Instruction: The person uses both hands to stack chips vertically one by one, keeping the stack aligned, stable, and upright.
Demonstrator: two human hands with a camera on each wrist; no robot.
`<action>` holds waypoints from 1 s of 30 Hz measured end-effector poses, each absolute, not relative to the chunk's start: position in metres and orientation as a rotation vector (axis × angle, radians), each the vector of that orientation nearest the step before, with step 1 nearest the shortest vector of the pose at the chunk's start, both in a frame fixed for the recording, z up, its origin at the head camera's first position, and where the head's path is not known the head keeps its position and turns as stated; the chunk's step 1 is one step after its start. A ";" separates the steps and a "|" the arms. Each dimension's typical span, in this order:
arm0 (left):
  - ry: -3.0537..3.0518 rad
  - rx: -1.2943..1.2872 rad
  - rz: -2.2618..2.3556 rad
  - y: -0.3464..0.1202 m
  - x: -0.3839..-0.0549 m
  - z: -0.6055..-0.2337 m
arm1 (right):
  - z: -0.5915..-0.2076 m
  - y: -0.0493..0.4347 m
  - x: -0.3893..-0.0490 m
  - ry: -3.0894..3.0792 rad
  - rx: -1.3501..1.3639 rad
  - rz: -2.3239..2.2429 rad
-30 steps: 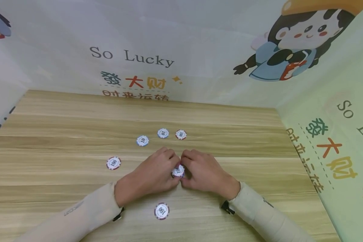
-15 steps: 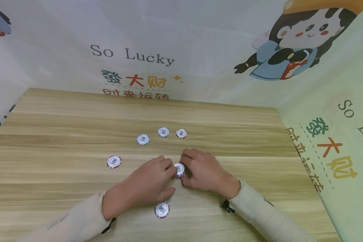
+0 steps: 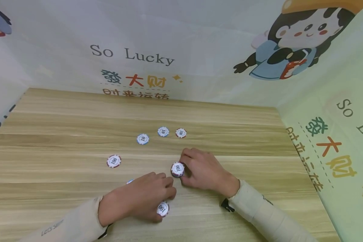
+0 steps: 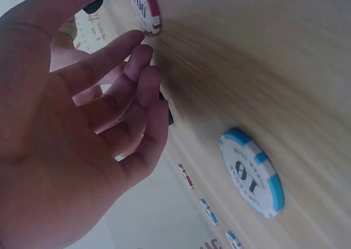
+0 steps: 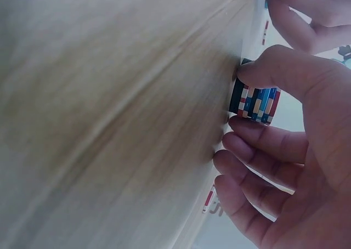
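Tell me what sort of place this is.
Probably an indoor, screened-off workspace, judging by the wood-grain tabletop, the printed "So Lucky" sheets walling it on three sides, and poker chips lying about.

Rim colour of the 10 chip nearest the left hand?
Blue and white on that chip; clearest in the left wrist view.

Cream sleeves [image 3: 266,213] (the left one lettered); black wrist fittings [image 3: 227,206].

Left hand [image 3: 139,198] and right hand [image 3: 204,169] curve, apart.
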State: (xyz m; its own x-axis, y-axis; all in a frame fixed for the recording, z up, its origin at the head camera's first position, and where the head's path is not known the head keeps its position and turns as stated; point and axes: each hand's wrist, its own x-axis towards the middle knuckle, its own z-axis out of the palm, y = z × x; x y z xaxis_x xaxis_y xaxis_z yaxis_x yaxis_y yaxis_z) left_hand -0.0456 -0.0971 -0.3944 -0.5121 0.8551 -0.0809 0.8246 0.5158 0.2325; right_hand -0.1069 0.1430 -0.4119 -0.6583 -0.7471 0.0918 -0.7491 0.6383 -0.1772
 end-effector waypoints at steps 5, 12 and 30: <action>2.556 1.432 0.258 -0.098 -0.046 -0.397 | -0.411 0.143 -0.106 -2.837 1.292 0.312; 2.526 1.394 0.243 -0.097 -0.046 -0.397 | -0.410 0.143 -0.106 -2.831 1.292 0.314; 2.484 1.393 0.270 -0.092 -0.045 -0.396 | -0.411 0.143 -0.107 -2.827 1.301 0.325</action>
State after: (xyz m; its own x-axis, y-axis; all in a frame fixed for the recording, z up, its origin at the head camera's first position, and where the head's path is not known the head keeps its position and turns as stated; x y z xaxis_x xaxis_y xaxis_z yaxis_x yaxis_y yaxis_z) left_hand -0.0451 -0.0917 -0.3963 -0.4959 0.8551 -0.1511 0.8027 0.5178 0.2959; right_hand -0.1069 0.1433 -0.4114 -0.6541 -0.7501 0.0975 -0.7526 0.6326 -0.1828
